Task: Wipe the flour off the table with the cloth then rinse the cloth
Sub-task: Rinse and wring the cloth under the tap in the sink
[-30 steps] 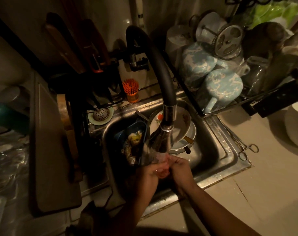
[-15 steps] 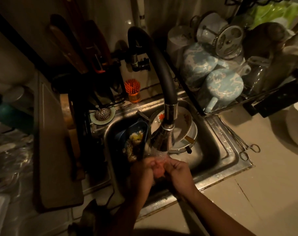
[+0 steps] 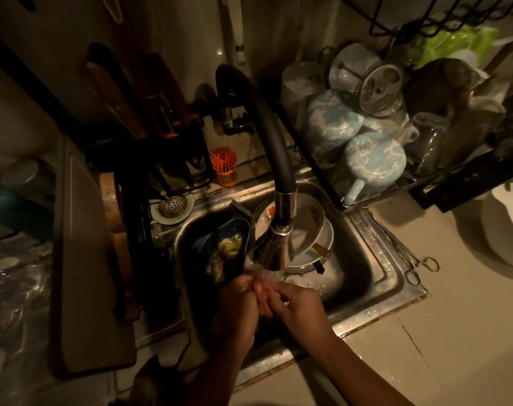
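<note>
Pinkish cloth (image 3: pixel 259 291), wadded small, pressed between left hand (image 3: pixel 237 306) and right hand (image 3: pixel 300 307) under the running tap (image 3: pixel 274 250), over the steel sink (image 3: pixel 366 276). Fingers of both curled tight around it. Likely soft, sodden, slippery, heavier wet; best gripped as a whole bundle, squeezed, clear of the stacked plates (image 3: pixel 310 230) behind.

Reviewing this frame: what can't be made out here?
- Cloth: head view, only a pinkish sliver shows between the left hand and right hand.
- Sink drain: hidden by the faucet head and stacked plates.
- Left counter: too dark.
- The floured table: outside the frame.
</note>
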